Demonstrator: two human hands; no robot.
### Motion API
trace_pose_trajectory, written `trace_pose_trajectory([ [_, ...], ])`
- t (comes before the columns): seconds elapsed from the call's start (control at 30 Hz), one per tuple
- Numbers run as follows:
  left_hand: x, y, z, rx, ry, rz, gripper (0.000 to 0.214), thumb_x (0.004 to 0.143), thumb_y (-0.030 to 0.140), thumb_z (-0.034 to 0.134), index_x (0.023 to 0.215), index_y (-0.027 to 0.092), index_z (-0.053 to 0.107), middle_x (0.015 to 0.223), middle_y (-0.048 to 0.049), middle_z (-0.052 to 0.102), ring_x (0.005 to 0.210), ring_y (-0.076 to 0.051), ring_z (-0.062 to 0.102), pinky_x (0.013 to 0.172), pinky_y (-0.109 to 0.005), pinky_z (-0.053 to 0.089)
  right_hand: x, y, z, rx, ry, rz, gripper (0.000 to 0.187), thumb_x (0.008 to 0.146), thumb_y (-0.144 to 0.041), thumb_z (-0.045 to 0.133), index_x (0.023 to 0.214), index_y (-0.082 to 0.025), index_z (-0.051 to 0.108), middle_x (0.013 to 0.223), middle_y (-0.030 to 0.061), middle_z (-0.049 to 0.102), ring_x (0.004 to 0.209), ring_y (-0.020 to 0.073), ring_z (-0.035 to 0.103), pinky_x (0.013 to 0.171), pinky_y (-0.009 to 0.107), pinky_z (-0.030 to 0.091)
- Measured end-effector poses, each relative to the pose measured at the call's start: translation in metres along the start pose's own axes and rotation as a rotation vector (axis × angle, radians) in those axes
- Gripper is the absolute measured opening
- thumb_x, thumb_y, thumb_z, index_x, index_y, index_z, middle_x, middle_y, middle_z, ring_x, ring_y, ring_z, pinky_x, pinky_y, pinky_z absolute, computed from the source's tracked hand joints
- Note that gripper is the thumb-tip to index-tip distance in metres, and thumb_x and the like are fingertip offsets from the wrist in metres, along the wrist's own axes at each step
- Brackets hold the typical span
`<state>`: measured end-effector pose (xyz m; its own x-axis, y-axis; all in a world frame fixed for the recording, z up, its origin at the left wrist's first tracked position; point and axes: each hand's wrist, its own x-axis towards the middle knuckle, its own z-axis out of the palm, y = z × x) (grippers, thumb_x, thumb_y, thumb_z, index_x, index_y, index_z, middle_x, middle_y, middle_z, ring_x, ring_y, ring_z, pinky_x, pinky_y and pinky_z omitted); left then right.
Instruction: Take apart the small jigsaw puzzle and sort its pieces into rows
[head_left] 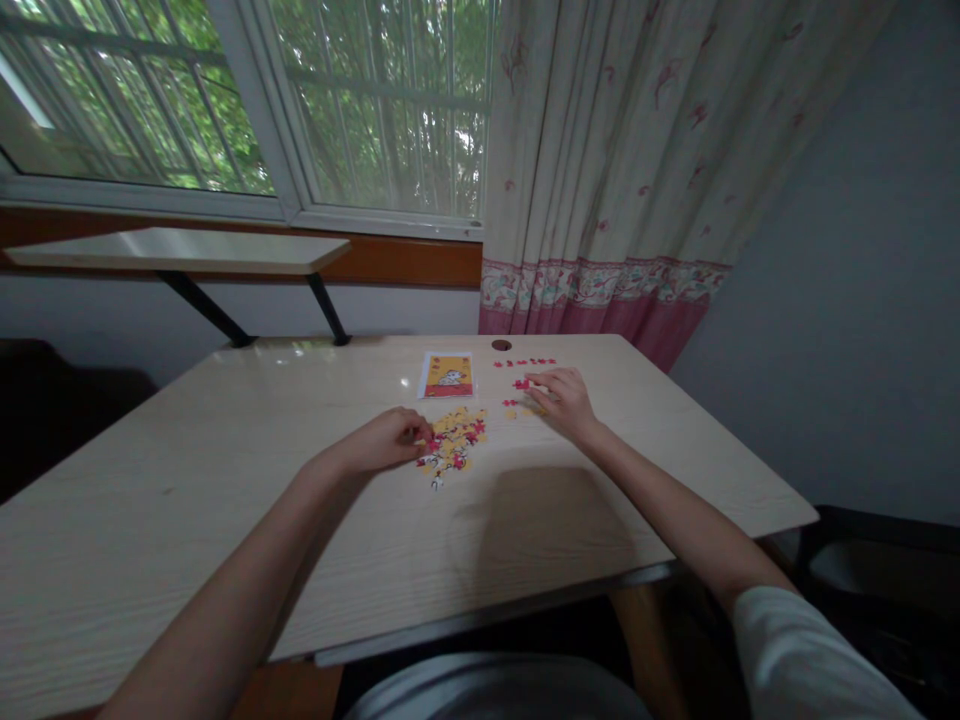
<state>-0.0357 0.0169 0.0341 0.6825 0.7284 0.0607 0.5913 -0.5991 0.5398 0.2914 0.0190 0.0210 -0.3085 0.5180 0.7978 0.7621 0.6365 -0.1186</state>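
Observation:
My left hand (396, 440) is closed, its fingers curled at the left edge of a heap of jigsaw puzzle pieces (454, 432) in yellow, red and white. A red puzzle piece (433, 446) shows at its fingertips. Farther right, my right hand (564, 400) pinches at another red puzzle piece (520, 384) low over the table, thumb and forefinger close together. Behind that hand runs a row of several red pieces (523, 363). A small red piece (510, 403) and a yellow piece (511, 415) lie left of its wrist; more yellow is partly hidden under the fingers.
A picture card (448, 376) with a white animal on yellow and red lies behind the heap. The pale wooden table (225, 480) has a round cable hole (501, 345) near its back edge. A raised shelf (180, 248) stands back left; a curtain (600, 200) hangs behind.

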Motion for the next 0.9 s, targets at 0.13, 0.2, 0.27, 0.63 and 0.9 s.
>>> trace_pose_trajectory([
  [0.13,-0.001,0.003,-0.001,-0.010,0.000,-0.005,0.018,0.071,0.028,0.054,0.075,0.015,0.065,0.069,-0.0026,0.063,0.065,-0.015,0.054,0.059,-0.024,0.039,-0.001,-0.001,0.000,-0.016,0.000,0.003,0.023,0.085,-0.037,0.055,0.100,-0.024,0.066,0.086,0.0033,0.069,0.081,0.0163,0.059,0.080,0.032,0.036],
  [0.2,-0.001,0.004,-0.001,-0.015,-0.001,-0.021,0.019,0.071,0.029,0.054,0.076,0.014,0.065,0.069,-0.0022,0.063,0.065,-0.014,0.054,0.058,-0.023,0.039,0.000,-0.001,0.000,-0.021,0.001,0.004,0.023,0.085,-0.038,0.055,0.099,-0.023,0.066,0.086,0.0035,0.069,0.081,0.0161,0.059,0.080,0.032,0.036],
  [0.27,-0.001,0.004,-0.001,-0.012,-0.009,-0.038,0.019,0.071,0.029,0.054,0.076,0.014,0.065,0.069,-0.0022,0.063,0.064,-0.014,0.054,0.058,-0.023,0.039,0.001,0.000,-0.001,-0.020,0.008,0.014,0.023,0.085,-0.038,0.054,0.098,-0.022,0.066,0.086,0.0041,0.069,0.081,0.0162,0.059,0.080,0.032,0.036],
  [0.63,0.000,-0.001,0.001,0.008,-0.040,-0.026,0.021,0.075,0.029,0.051,0.074,0.012,0.063,0.067,-0.0029,0.060,0.063,-0.014,0.051,0.057,-0.023,0.037,0.000,0.106,0.003,-0.131,-0.114,0.567,0.032,0.081,-0.041,0.054,0.098,-0.017,0.068,0.091,0.0081,0.068,0.078,0.0175,0.059,0.072,0.029,0.043],
  [0.9,-0.001,-0.001,0.001,0.012,-0.035,-0.016,0.023,0.077,0.031,0.051,0.073,0.012,0.064,0.067,-0.0033,0.061,0.062,-0.013,0.051,0.057,-0.023,0.037,-0.002,0.151,0.019,-0.301,-0.365,0.797,0.034,0.080,-0.045,0.054,0.102,-0.024,0.068,0.102,0.0057,0.068,0.092,0.0201,0.060,0.073,0.029,0.044],
])
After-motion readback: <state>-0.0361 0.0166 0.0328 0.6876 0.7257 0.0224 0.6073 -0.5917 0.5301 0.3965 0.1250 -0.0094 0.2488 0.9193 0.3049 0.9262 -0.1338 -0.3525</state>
